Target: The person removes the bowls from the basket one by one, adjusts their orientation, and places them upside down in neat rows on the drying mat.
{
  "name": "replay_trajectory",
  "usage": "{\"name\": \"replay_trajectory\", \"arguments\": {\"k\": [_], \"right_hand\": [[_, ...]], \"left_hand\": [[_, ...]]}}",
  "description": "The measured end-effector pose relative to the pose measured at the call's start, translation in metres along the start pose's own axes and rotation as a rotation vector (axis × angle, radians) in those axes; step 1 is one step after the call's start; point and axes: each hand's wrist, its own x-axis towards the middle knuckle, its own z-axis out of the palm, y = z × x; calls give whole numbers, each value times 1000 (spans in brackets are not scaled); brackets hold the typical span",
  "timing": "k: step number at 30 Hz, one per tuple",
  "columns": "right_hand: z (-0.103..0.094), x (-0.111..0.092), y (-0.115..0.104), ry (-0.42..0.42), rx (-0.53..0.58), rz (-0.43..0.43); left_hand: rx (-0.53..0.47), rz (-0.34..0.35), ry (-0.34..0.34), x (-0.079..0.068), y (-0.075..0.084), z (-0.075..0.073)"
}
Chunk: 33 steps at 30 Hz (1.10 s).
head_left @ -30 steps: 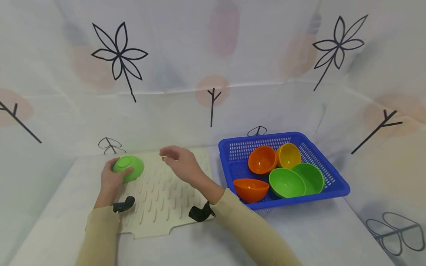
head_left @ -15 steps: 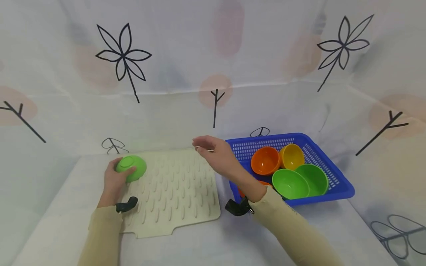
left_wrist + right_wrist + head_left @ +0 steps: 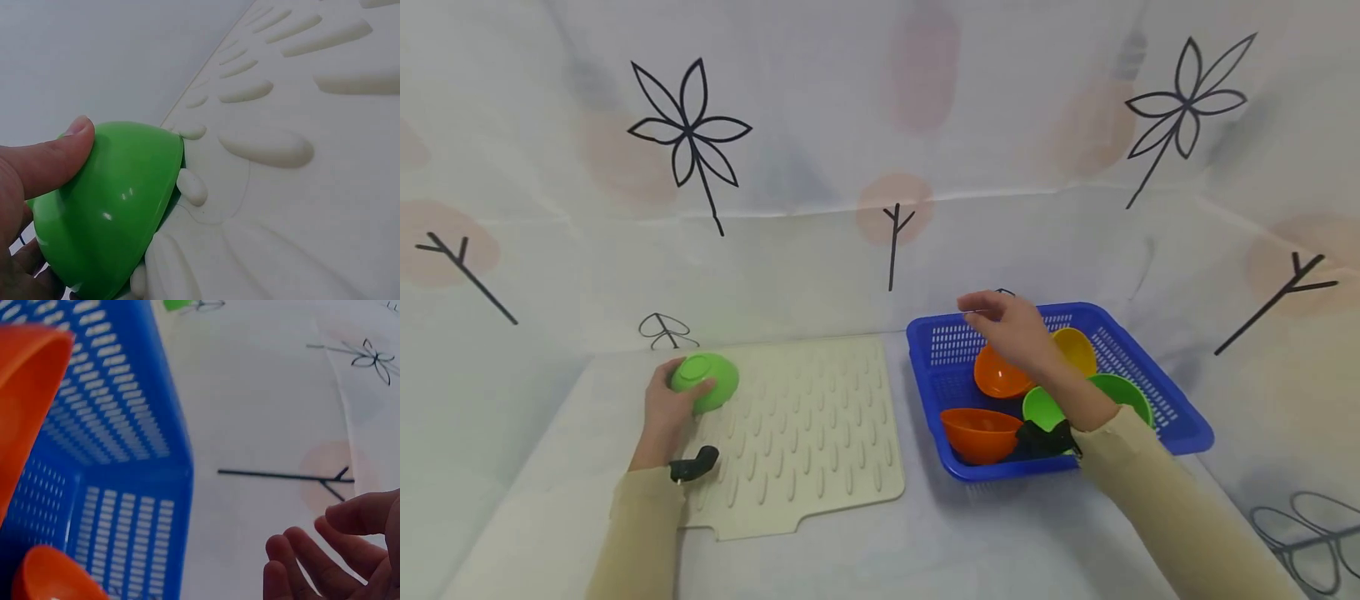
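Note:
My left hand [image 3: 673, 402] grips a green bowl [image 3: 715, 382] that is turned rim down at the far left corner of the cream drying mat [image 3: 805, 492]. In the left wrist view the thumb lies over the bowl's [image 3: 119, 194] outer side, and its rim is right at the mat's raised ridges. My right hand [image 3: 1015, 333] is held above the blue basket [image 3: 925, 392], holding nothing, with fingers loosely bent. Beneath it are an orange bowl [image 3: 998, 375] and a yellow bowl [image 3: 1078, 350]. Another orange bowl [image 3: 979, 435] sits at the basket's front left.
Two green bowls lie at the right of the basket; the right forearm partly hides the nearer green bowl [image 3: 1041, 407] and the farther green bowl [image 3: 1126, 396]. A white patterned cloth [image 3: 820, 275] rises behind the mat and basket.
My right hand has moved from above the mat rightward to above the basket. The left hand keeps its grip on the green bowl in the same spot, while the head view has shifted slightly.

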Motion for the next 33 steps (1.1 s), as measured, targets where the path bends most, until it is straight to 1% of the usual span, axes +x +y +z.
{"name": "replay_trajectory", "arguments": {"k": [3,7,11,16,22,26,30,33], "right_hand": [[-19,0,19,-6,-61,29],[-36,1,40,-19,-143,93],[-44,4,64,-67,-215,149],[-48,8,87,-123,-262,164],[-48,10,98,-135,-282,165],[-44,13,100,-130,-327,148],[-39,16,98,-95,-371,129],[-37,16,97,-66,-389,136]], "left_hand": [[1,-2,3,0,1,1],[-2,4,3,1,1,2],[-3,7,2,0,1,2],[-3,8,8,-2,2,4],[-11,24,16,-3,3,3],[-11,35,21,-4,3,1],[-4,39,20,-4,2,0],[-1,33,18,-3,0,0]]}}
